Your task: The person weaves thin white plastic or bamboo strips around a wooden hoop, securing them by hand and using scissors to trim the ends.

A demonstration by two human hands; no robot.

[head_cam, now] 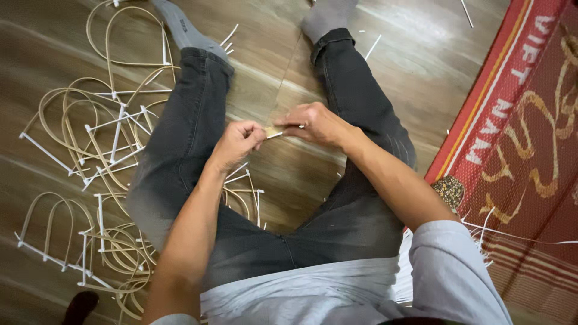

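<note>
I sit on a wooden floor with my legs in dark jeans spread out. My left hand (236,143) and my right hand (316,123) meet above the floor between my knees. Together they pinch a small pale rattan strip (272,131) with a thin white stick poking out of it. The fingers of both hands are closed on this piece. Most of the strip is hidden inside my fingers.
A pile of bent rattan loops with white cross sticks (96,138) lies on the floor to the left, with more by my left thigh (244,192). A red woven mat (530,138) covers the floor on the right. Loose white sticks (372,46) lie scattered.
</note>
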